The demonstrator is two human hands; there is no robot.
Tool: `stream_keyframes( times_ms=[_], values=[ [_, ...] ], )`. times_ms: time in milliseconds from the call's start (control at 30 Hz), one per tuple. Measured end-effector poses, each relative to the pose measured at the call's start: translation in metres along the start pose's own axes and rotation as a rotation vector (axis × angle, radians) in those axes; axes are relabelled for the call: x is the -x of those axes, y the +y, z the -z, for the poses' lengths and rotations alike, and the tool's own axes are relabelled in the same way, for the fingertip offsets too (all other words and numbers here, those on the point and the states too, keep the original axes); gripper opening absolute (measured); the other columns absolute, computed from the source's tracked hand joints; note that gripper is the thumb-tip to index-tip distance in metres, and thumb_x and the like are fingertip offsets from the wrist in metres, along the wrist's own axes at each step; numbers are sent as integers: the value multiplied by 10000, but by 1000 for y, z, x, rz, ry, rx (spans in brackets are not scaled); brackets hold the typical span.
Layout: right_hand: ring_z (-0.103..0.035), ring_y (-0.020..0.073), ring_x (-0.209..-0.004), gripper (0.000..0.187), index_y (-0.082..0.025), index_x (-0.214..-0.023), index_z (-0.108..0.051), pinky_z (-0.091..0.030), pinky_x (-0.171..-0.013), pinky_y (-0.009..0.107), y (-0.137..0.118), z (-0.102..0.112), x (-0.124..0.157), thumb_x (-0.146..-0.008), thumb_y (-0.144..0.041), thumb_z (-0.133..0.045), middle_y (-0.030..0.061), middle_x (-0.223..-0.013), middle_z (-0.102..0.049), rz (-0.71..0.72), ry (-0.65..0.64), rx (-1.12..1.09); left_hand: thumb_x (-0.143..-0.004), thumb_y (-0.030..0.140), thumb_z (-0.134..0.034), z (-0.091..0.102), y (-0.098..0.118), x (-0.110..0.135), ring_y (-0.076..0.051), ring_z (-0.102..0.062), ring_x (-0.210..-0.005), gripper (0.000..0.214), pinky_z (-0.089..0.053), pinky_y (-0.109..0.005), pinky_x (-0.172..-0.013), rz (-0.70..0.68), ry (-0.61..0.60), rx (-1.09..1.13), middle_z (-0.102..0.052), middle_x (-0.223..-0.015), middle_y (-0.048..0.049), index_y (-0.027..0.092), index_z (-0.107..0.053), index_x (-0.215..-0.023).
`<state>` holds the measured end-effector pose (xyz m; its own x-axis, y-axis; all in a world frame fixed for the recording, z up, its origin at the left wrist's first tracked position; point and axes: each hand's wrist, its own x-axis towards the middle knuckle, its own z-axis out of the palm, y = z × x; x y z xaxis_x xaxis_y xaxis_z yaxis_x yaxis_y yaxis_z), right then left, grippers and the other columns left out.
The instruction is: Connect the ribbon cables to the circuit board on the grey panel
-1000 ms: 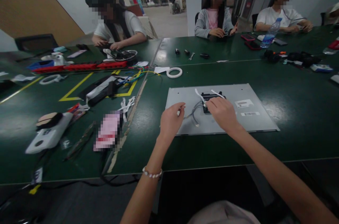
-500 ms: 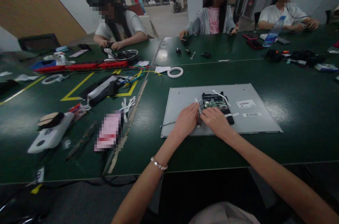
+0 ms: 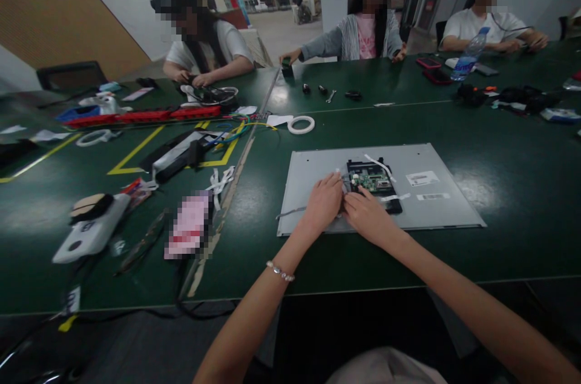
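Observation:
A grey metal panel lies flat on the green table in front of me. On it sits a black plastic holder with a green circuit board in it. White tape strips run across the holder's top and lower right. At the holder's left edge my left hand presses on the panel, its fingers laid down close together. Beside it lies my right hand, fingers stretched over the holder's lower left corner. Whatever is under the fingertips is mostly hidden. A thin grey cable leads out left of my left hand.
A tape roll lies behind the panel. To the left are a pink pouch, a white device and wires. Three people sit across the table. A wrench and water bottle stand farther off.
My fingers have flattened onto the panel, and the tape strip that showed between my hands is now mostly covered. Across the table, a person's hand has moved a small dark box leftward.

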<state>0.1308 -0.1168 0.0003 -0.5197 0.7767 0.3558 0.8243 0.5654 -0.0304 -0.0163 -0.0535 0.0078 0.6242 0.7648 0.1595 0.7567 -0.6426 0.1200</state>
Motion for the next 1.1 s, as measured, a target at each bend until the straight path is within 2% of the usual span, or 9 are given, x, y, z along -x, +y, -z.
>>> stream_keyframes(
  times_ms=[100, 200, 333, 533, 667, 800, 967, 1100],
  values=[
    [-446, 255, -1250, 368, -95, -1195, -597, -162, -1138, 539, -8, 7, 9, -926, -321, -487, 145, -1223, -588, -6, -13, -96, -941, 152, -363, 1, 2, -5, -205, -462, -1290, 333, -300, -416, -1095, 31, -14, 17, -544, -1358, -97, 164, -546, -1219],
    [-374, 270, -1322, 506, -86, -1321, -509, -117, -1151, 554, -12, 11, 18, -920, -393, -469, 157, -1355, -496, 6, -30, -142, -936, 176, -395, 3, 5, -6, -203, -504, -1248, 311, -257, -461, -1114, 89, -16, 44, -567, -1333, -90, 196, -535, -1214],
    [-319, 254, -1364, 537, -74, -1364, -467, -157, -1164, 507, -13, 7, 25, -918, -372, -460, 166, -1423, -419, 10, -42, -161, -954, 223, -386, 4, 8, -7, -209, -561, -1167, 251, -245, -493, -1104, 148, 6, 81, -634, -1222, -83, 201, -569, -1125],
    [-347, 241, -1351, 486, -96, -1355, -489, -251, -1142, 481, -10, -2, 29, -936, -333, -421, 156, -1425, -420, -23, -35, -189, -964, 241, -366, 5, 8, -10, -203, -627, -998, 251, -295, -478, -1061, 198, 70, 144, -690, -1046, -58, 199, -605, -1026],
    [-356, 243, -1345, 486, -101, -1358, -489, -299, -1122, 473, -10, -4, 30, -939, -337, -418, 154, -1429, -415, -35, -25, -218, -933, 241, -444, 4, 8, -14, -214, -632, -980, 162, -276, -472, -1069, 267, 94, 119, -696, -1000, -54, 211, -593, -991],
    [-358, 248, -1344, 500, -101, -1372, -476, -328, -1108, 465, -10, -6, 30, -931, -332, -426, 153, -1440, -399, -42, -35, -236, -920, 216, -449, 2, 11, -16, -220, -630, -983, 133, -241, -480, -1087, 264, 101, 51, -688, -1009, -62, 208, -566, -981],
    [-360, 253, -1343, 503, -88, -1367, -481, -332, -1111, 456, -10, -5, 30, -926, -325, -431, 153, -1443, -395, -50, -50, -238, -920, 196, -429, 0, 14, -16, -232, -614, -1055, 224, -206, -502, -1109, 274, 53, 24, -672, -1106, -92, 192, -520, -1124],
    [-326, 244, -1365, 499, -109, -1379, -469, -323, -1117, 458, -10, -4, 30, -926, -312, -431, 143, -1458, -376, -48, -50, -256, -899, 275, -492, -2, 10, -16, -266, -508, -1237, 538, -192, -571, -1102, 290, 41, 98, -624, -1235, -135, 190, -311, -1398]
  ],
)
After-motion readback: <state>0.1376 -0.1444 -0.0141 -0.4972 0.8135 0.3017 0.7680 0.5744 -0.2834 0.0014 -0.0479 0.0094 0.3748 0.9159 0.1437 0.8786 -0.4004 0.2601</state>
